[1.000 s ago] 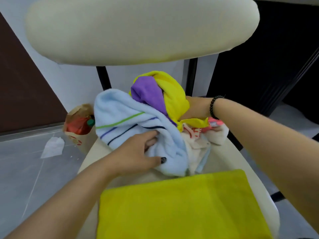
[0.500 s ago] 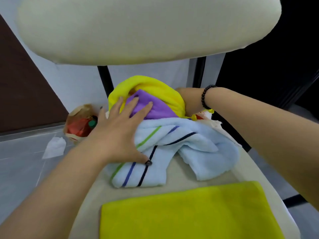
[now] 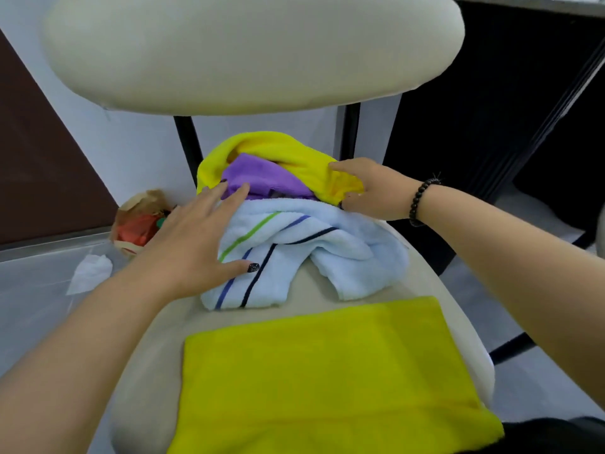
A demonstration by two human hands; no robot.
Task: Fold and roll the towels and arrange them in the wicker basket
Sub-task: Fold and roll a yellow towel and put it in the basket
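Observation:
A pile of towels lies at the back of a cream chair seat (image 3: 157, 355): a light blue striped towel (image 3: 327, 253) in front, a purple towel (image 3: 262, 178) and a crumpled yellow towel (image 3: 288, 152) behind it. My left hand (image 3: 193, 244) rests flat, fingers spread, on the blue towel's left side, fingertips touching the purple one. My right hand (image 3: 373, 191) pinches the right edge of the crumpled yellow towel. A folded yellow towel (image 3: 320, 381) lies flat on the near part of the seat. No wicker basket is in view.
The chair's cream backrest (image 3: 248, 50) fills the top of the view on black posts. A brown paper bag (image 3: 140, 221) with red contents and a white tissue (image 3: 91, 273) lie on the grey floor at left. Dark furniture stands at right.
The blue towel was flipped down over the pile's front, then stayed there. My right hand came out from behind the pile and took the yellow towel's edge. My left hand shifted slightly lower.

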